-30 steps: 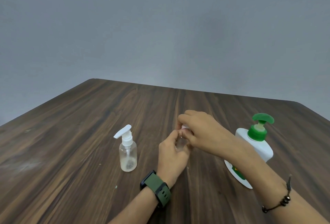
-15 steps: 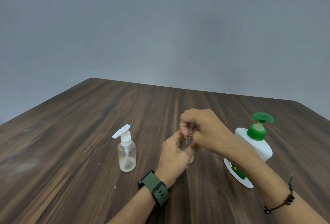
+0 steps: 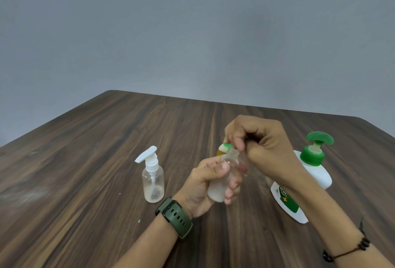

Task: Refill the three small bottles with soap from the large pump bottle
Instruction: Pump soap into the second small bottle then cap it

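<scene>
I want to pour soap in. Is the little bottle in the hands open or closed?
Open. The small bottle gripped by the left hand shows a bare threaded neck with no cap; the right hand is curled just above it.

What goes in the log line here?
step: uncapping | left hand: holds open bottle | right hand: lifts cap, hidden | pump bottle: untouched

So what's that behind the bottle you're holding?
Behind the held bottle peeks a yellowish bottle with a green cap. Only its top shows; the rest is covered by the held bottle and the left hand.
</scene>
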`<state>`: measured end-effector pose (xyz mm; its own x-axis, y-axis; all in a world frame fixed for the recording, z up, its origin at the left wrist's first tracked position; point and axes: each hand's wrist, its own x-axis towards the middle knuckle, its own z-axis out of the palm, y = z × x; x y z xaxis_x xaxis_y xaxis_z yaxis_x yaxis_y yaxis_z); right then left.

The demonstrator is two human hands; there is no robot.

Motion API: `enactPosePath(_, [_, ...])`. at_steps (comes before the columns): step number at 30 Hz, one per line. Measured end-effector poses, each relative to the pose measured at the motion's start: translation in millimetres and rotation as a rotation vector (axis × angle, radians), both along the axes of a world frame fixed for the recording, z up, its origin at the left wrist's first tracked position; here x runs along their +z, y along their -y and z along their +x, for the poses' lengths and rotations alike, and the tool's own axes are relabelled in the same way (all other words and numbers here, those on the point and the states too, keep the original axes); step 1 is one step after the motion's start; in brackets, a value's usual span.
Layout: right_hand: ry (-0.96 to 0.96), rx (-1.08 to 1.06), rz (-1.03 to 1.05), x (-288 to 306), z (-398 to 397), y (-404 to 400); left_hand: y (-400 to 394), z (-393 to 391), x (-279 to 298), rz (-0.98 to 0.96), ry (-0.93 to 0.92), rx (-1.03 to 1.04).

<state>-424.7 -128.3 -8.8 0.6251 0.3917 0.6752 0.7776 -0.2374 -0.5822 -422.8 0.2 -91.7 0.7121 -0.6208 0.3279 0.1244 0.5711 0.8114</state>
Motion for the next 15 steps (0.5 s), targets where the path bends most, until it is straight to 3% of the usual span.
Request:
enactPosePath(3, [0.014, -0.064, 0.015, 9, 2, 6, 1, 2, -4, -0.011, -0.057, 0.020])
enactPosePath(9, [0.013, -0.357, -0.457, -18, 5, 13, 1, 5, -5, -0.010, -0.075, 0.315])
enactPosePath(15, [-0.068, -0.467, -0.724, -66, 1, 25, 0, 6, -6, 0.012, -0.050, 0.448])
